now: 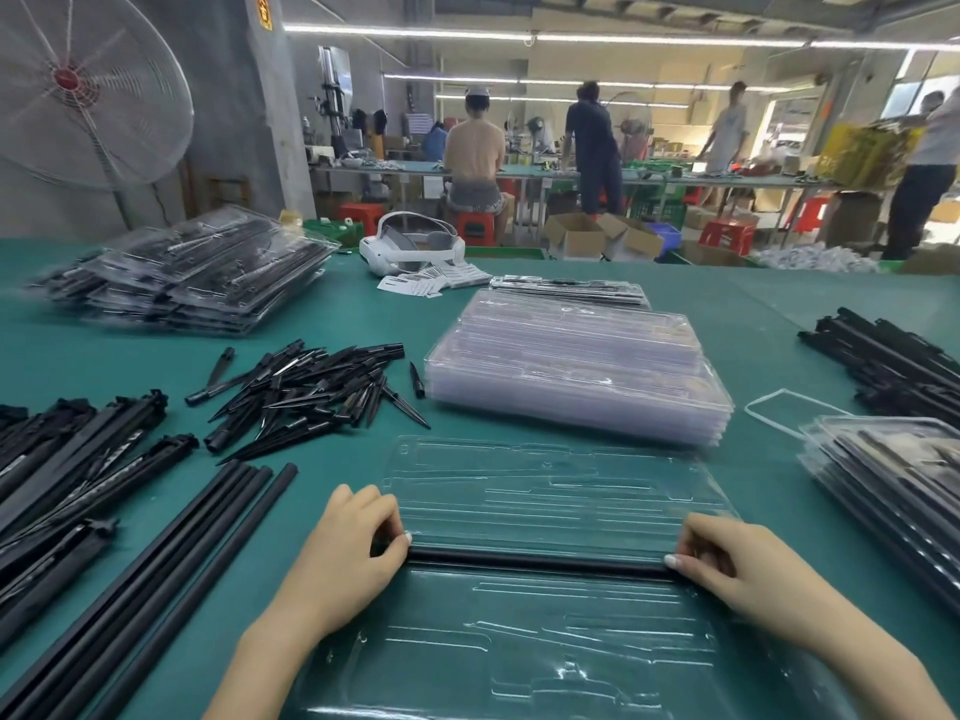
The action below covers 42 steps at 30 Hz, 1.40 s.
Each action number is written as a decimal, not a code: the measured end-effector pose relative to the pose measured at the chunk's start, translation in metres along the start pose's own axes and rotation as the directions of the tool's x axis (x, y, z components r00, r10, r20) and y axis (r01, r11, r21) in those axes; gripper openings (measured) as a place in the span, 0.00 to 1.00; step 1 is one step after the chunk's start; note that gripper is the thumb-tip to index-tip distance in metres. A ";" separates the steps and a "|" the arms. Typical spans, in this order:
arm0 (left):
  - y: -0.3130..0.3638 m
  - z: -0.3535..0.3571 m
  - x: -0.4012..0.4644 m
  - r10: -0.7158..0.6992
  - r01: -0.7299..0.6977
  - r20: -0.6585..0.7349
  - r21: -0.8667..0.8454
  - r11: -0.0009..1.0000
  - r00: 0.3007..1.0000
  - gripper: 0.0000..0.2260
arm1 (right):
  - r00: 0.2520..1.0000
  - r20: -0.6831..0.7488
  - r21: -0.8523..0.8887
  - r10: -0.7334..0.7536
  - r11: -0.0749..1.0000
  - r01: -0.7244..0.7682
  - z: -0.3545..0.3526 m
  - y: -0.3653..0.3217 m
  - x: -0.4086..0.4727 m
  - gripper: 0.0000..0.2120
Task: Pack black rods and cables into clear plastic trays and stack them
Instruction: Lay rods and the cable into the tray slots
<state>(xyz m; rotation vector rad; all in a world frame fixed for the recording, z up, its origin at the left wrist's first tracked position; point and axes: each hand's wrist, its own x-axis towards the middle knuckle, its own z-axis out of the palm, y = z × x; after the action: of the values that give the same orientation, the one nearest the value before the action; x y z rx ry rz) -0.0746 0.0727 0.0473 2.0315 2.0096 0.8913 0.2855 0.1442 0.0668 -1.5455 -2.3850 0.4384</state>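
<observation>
An open clear plastic tray [545, 485] lies flat on the green table in front of me. A black rod [535, 558] lies across its middle crease. My left hand [348, 553] pinches the rod's left end with curled fingers. My right hand [727, 558] pinches the right end the same way. More long black rods [171, 553] lie at the left. Black stakes [306, 392] are heaped behind them. A stack of empty clear trays [576, 366] stands beyond the open tray.
Packed trays are piled at the far left [187, 272] and at the right edge [883, 485]. Black rod bundles [893, 356] lie at the right, others [62, 459] at the left. A white headset [410, 246] and labels sit at the back. People work at distant benches.
</observation>
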 end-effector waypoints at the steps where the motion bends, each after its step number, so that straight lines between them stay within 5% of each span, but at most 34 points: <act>1: 0.000 0.000 0.000 0.002 -0.002 -0.003 0.000 1.000 1.000 0.11 | 1.000 0.002 -0.009 0.000 1.000 0.000 0.000 0.000 0.000 0.11; 8: -0.001 -0.003 0.002 -0.018 0.018 0.044 -0.011 1.000 0.999 0.11 | 1.000 0.005 -0.047 -0.004 0.999 0.004 0.000 -0.004 0.000 0.11; 12: -0.011 -0.013 0.016 -0.127 0.165 0.173 -0.225 0.960 0.977 0.10 | 1.000 0.020 -0.045 0.017 0.999 -0.016 -0.001 -0.005 0.000 0.11; 15: -0.024 -0.015 0.035 -0.278 0.262 0.014 -0.384 0.885 0.960 0.06 | 0.999 0.029 -0.052 0.016 0.999 -0.015 -0.001 -0.009 0.001 0.11; 17: -0.034 -0.013 0.058 -0.322 0.286 -0.148 -0.223 0.932 0.935 0.03 | 0.999 0.027 -0.066 0.019 0.998 -0.017 -0.001 -0.011 0.000 0.10; 19: -0.043 -0.012 0.079 -0.306 0.321 -0.196 0.047 0.946 0.932 0.15 | 0.999 0.025 -0.084 0.024 0.996 -0.022 -0.001 -0.011 -0.001 0.10; 22: -0.055 -0.017 0.099 -0.201 0.242 -0.136 0.527 0.814 0.970 0.23 | 0.999 0.026 -0.093 0.026 0.995 -0.024 0.000 -0.010 -0.002 0.11; 28: -0.062 -0.018 0.105 -0.096 0.160 -0.128 0.748 0.645 0.987 0.12 | 0.999 0.013 -0.089 0.029 0.996 -0.028 0.002 -0.011 -0.001 0.11; 32: -0.047 -0.022 0.103 0.057 0.133 -0.336 0.516 0.846 0.940 0.08 | 1.000 -0.018 -0.094 0.008 0.996 -0.010 0.003 -0.011 -0.001 0.11; 36: 0.016 -0.032 0.108 -0.035 0.009 -0.559 -0.049 0.999 0.828 0.08 | 1.000 -0.017 -0.112 0.011 0.994 -0.013 0.003 -0.012 -0.001 0.10; 38: 0.052 -0.032 0.097 -0.087 -0.074 -0.472 -0.311 0.947 0.877 0.07 | 1.000 -0.019 -0.115 0.009 0.993 -0.011 0.003 -0.011 -0.001 0.10; 40: 0.082 -0.024 0.075 -0.074 -0.057 -0.223 -0.528 0.847 0.972 0.06 | 1.000 -0.020 -0.112 0.007 0.994 -0.009 0.003 -0.010 -0.002 0.10; 42: 0.101 -0.008 0.052 0.008 -0.036 -0.052 -0.553 0.832 0.999 0.04 | 1.000 -0.018 -0.117 0.004 0.993 -0.006 0.004 -0.010 -0.002 0.11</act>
<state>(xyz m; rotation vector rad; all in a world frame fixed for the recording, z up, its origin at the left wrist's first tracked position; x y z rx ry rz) 0.0046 0.1104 0.1203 1.7091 1.4961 1.3489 0.2765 0.1381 0.0674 -1.5979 -2.4332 0.2887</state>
